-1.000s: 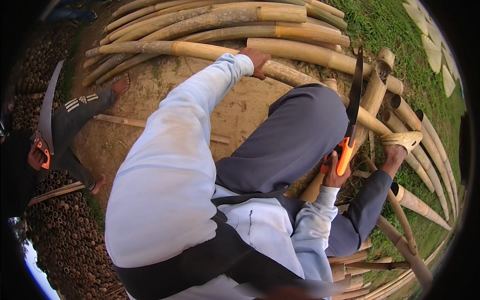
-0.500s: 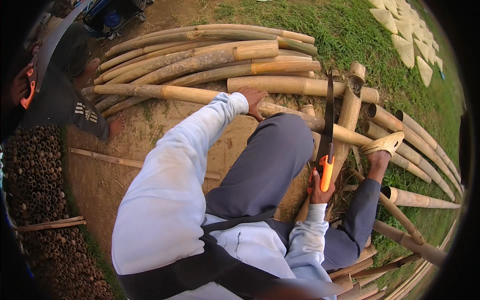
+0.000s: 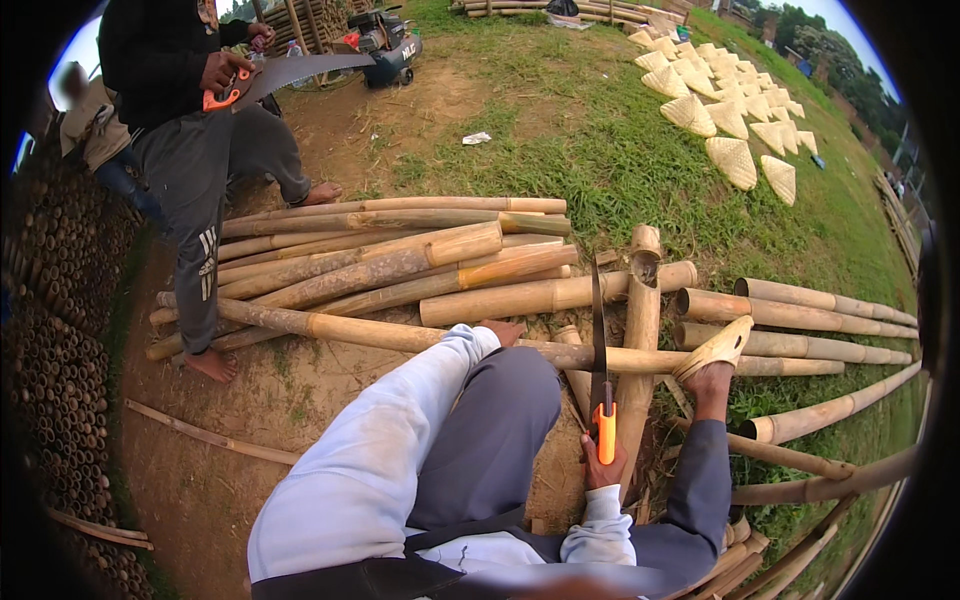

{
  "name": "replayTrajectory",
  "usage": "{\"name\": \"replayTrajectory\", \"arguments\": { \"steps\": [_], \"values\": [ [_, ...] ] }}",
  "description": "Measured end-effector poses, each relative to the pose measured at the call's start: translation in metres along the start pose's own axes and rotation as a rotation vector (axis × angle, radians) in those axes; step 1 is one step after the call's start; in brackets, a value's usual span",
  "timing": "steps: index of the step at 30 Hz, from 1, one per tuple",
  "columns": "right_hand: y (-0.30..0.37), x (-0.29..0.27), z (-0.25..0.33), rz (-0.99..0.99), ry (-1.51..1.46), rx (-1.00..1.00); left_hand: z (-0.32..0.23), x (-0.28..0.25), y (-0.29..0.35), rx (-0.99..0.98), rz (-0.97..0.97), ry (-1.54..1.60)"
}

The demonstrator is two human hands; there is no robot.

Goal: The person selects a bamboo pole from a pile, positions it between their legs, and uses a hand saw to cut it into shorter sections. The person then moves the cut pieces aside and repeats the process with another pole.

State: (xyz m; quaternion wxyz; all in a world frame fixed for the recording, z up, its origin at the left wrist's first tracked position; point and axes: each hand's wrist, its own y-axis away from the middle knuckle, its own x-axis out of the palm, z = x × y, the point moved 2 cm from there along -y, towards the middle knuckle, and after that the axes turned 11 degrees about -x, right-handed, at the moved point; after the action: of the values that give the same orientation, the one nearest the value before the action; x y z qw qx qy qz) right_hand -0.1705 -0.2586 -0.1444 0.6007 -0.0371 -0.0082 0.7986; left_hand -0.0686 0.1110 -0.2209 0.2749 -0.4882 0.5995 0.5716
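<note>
A long bamboo pole (image 3: 375, 332) runs crosswise in front of me, under my bent knee's far side. My left hand (image 3: 505, 331) presses down on it and grips it, its fingers partly hidden by the sleeve. In my right hand (image 3: 603, 466) is a handsaw (image 3: 606, 436) with an orange handle. Its dark blade points away from me and crosses the pole, just left of an upright-lying bamboo support (image 3: 636, 400). My foot in a pale slipper (image 3: 716, 352) rests on the pole's right part.
A pile of bamboo poles (image 3: 360, 262) lies beyond. Cut bamboo lengths (image 3: 800, 310) spread at the right. At the far left a person (image 3: 190, 150) stands holding another handsaw (image 3: 300, 70). Woven pale cones (image 3: 730, 160) lie on grass; stacked bamboo (image 3: 60, 370) lines the left.
My view has tilted up, showing more of the yard and the other person. The other person's saw now points right rather than up. My hands keep their grip on saw and pole.
</note>
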Motion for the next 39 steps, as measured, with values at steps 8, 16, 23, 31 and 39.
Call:
{"name": "replayTrajectory", "arguments": {
  "steps": [8, 16, 23, 31, 39],
  "values": [
    [0.002, 0.004, 0.003, -0.043, -0.016, -0.054, 0.007, 0.007, -0.007, -0.057, 0.093, 0.050],
    [0.003, 0.004, 0.006, -0.024, -0.034, -0.068, 0.003, -0.004, 0.009, -0.080, 0.118, 0.125],
    [-0.004, 0.008, 0.002, -0.055, 0.167, 0.095, -0.002, -0.017, 0.024, -0.108, 0.060, 0.054],
    [0.129, -0.037, 0.110, -0.018, 0.213, 0.283, -0.007, -0.014, 0.030, -0.156, 0.056, 0.040],
    [0.005, -0.005, 0.026, -0.020, 0.247, 0.088, -0.015, -0.023, 0.033, -0.158, 0.045, 0.011]
  ]
}}
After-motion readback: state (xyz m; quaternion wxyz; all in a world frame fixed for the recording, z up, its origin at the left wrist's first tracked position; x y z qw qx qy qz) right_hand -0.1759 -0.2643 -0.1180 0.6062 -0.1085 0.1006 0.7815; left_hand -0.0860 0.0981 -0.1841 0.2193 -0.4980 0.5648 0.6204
